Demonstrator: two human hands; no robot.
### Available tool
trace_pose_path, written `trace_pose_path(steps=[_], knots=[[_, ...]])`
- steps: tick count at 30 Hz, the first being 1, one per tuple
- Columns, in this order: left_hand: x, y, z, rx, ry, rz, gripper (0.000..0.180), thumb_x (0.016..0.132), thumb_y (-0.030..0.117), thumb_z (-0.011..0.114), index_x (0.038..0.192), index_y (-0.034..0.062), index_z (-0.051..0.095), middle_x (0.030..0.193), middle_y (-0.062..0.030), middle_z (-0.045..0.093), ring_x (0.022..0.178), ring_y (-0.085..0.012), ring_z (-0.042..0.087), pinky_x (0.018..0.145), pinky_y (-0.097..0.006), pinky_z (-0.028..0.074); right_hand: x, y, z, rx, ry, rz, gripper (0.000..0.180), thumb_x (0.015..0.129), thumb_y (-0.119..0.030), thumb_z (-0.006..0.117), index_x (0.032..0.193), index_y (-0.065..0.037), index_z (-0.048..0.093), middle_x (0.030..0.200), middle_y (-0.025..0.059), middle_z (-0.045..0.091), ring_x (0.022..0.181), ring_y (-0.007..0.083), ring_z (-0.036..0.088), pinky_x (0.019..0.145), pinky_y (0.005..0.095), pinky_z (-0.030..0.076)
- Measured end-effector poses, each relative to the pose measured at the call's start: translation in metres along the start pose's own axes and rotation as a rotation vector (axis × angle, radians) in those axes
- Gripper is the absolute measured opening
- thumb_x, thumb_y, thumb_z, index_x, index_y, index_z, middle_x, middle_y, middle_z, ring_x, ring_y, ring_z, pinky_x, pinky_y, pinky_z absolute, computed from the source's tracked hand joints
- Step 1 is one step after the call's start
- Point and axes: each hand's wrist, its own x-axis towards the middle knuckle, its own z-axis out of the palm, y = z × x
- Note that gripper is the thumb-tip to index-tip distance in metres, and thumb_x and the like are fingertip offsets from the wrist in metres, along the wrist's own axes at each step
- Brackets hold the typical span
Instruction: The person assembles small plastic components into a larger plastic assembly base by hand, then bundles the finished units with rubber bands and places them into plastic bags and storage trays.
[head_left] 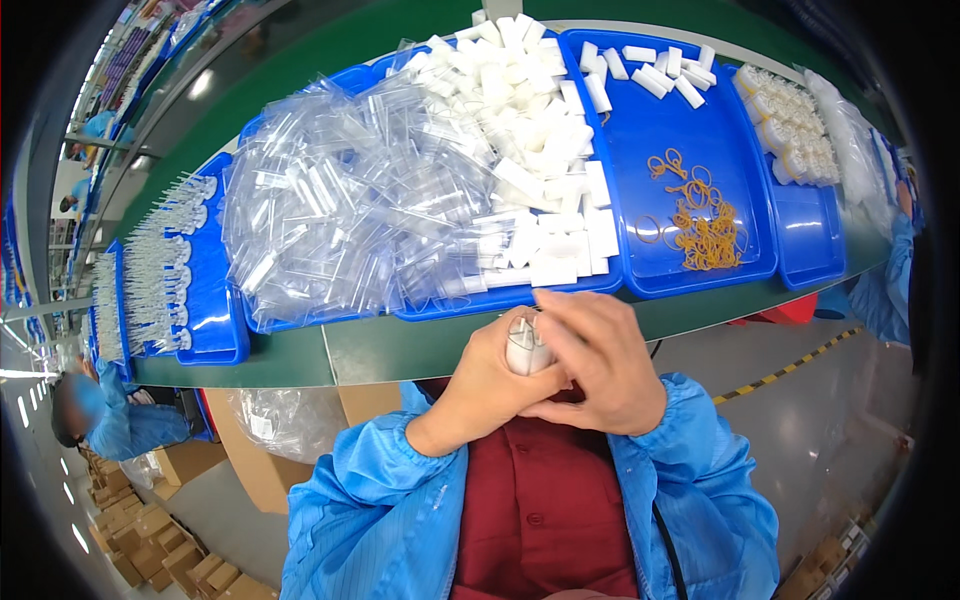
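In front of my chest, just off the table's near edge, my left hand (488, 378) is closed round a white plug (527, 352). Its rounded end, with grey metal prongs, points up between thumb and fingers; the rest of it is hidden in the hand. My right hand (606, 365) is bent against it from the right, fingertips beside the prongs and thumb low by the left hand. What those right fingers hold, if anything, is hidden. Nearest beyond the hands is a blue tray heaped with white rectangular sleeves (555, 245).
Clear plastic bags (345, 200) fill the tray to the left. Yellow rubber bands (708, 235) and several white pieces (660, 75) lie in a blue tray (640, 270) at right. Bundled white pieces (790, 125) stand far right, pronged white parts (160, 275) far left. Cartons (255, 450) stand below; co-workers sit either side.
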Motion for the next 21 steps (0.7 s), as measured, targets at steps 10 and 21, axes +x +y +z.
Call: trace_pose_path(steps=[10, 21], knots=[[0.001, -0.005, -0.001, -0.503, -0.364, -0.354, 0.040, 0.084, 0.020, 0.078, 0.117, 0.0054, 0.060, 0.108, -0.0037, 0.061, 0.099, -0.0135, 0.059, 0.083, -0.028, 0.049, -0.012, 0.011, 0.007, 0.059, 0.039, -0.010, 0.067, 0.068, -0.019, 0.082, 0.129, -0.004, 0.058, 0.123, 0.0126, 0.065, 0.105, 0.0313, 0.064, 0.094, 0.0457, 0.049], [0.001, -0.012, -0.005, -0.374, -0.283, -0.268, 0.029, 0.081, 0.011, 0.081, 0.100, 0.0063, 0.060, 0.096, -0.0020, 0.062, 0.089, -0.0093, 0.060, 0.076, -0.026, 0.051, 0.007, 0.019, -0.030, 0.180, -0.190, 0.075, 0.073, 0.064, -0.033, 0.086, 0.127, -0.004, 0.062, 0.130, 0.0112, 0.063, 0.119, 0.0324, 0.058, 0.103, 0.0453, 0.043]])
